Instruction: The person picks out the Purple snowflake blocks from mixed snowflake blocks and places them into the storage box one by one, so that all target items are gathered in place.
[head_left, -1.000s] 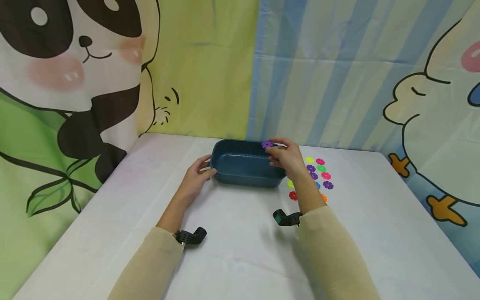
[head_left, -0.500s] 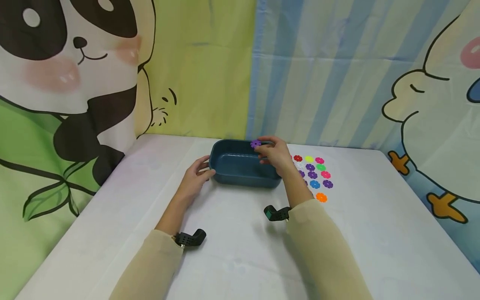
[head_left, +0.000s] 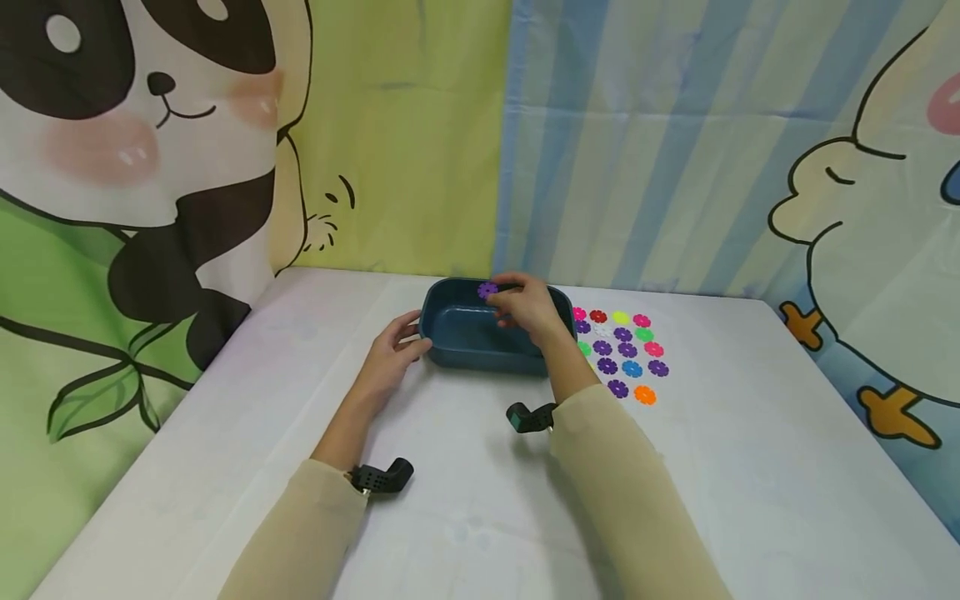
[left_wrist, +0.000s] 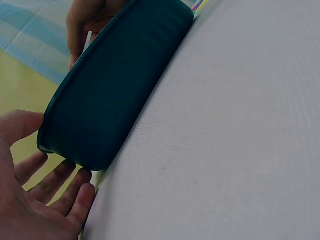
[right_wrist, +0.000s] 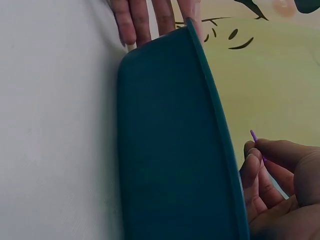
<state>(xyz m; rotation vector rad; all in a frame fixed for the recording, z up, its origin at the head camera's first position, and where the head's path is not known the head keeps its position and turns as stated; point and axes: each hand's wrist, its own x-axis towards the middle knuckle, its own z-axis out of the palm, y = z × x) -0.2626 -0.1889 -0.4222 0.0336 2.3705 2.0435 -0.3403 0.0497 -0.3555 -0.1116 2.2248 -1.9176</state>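
Note:
A dark teal plastic basin (head_left: 480, 357) with rounded corners stands towards the back of the white table. My left hand (head_left: 388, 354) holds its left end, thumb at the near corner; in the left wrist view the fingertips (left_wrist: 87, 192) lie against the end wall. Over the basin's opening, my right hand (head_left: 528, 308) pinches a purple flower-shaped plastic disc (head_left: 487, 290) between thumb and fingertips. Edge-on in the right wrist view, the disc (right_wrist: 253, 135) shows as a thin purple strip above the rim.
Right of the basin lie several flower-shaped discs in rows, including a blue disc (head_left: 632, 369), an orange disc (head_left: 645, 395) and a yellow disc (head_left: 621, 317). Printed curtains (head_left: 420, 150) hang behind the table (head_left: 450, 508).
My right hand has moved left with the purple disc, from the basin's right end to nearer its middle, uncovering more discs on the table. My left hand has stayed at the basin.

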